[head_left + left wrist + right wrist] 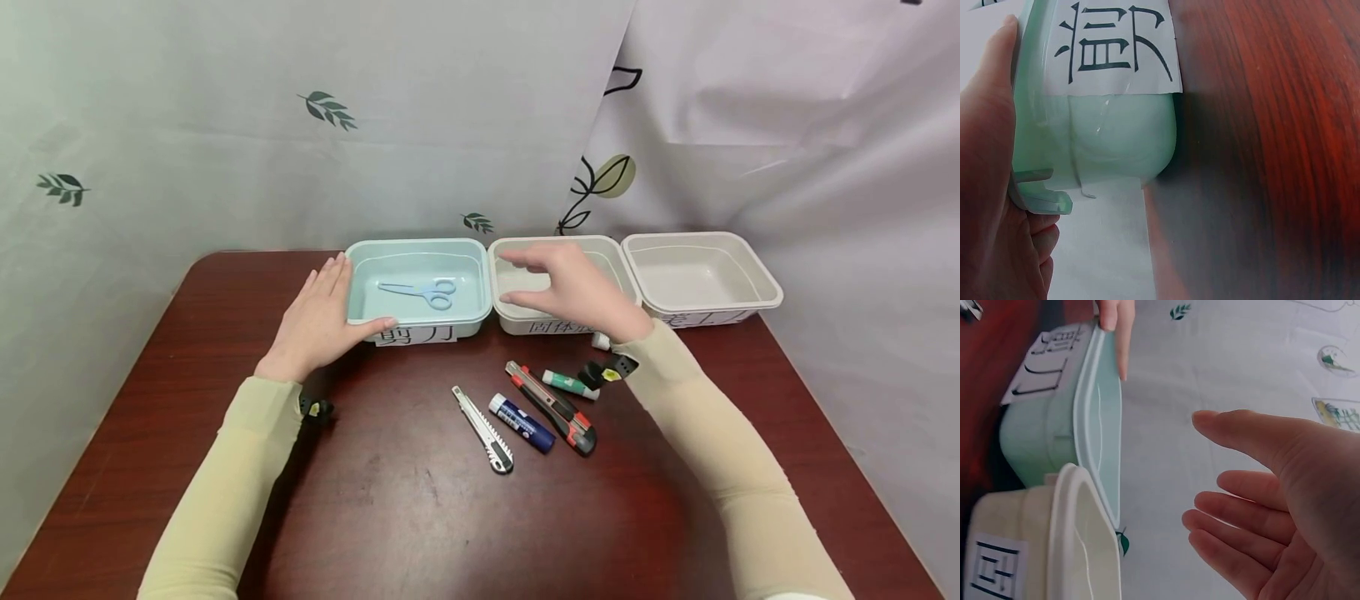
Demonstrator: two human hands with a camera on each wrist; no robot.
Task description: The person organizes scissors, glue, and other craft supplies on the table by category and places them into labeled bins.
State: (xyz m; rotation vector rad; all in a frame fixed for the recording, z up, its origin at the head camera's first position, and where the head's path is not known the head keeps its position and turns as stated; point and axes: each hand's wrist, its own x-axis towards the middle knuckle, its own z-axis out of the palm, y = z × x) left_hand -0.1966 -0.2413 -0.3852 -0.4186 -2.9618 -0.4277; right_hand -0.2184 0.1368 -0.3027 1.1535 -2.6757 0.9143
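My left hand [318, 312] rests on the left end of a light blue bin [416, 242], fingers straight along the side rim and thumb over the front rim. Inside that bin lies a pair of light blue scissors [422, 292]. The left wrist view shows the bin's labelled front wall [1116, 131] close up. Above the middle cream bin [551, 241] hovers my right hand [573, 283], thumb and fingers spread apart with nothing between them. In the right wrist view, the gap between its thumb and fingers is bare.
Nearer me lie a silver-and-white box cutter [480, 427], a blue glue stick [522, 423], a red-and-black box cutter [551, 407] and a green glue stick [570, 384]. A white-ended object [600, 341] is partly hidden by my right wrist. Another cream bin [682, 237] adjoins at right.
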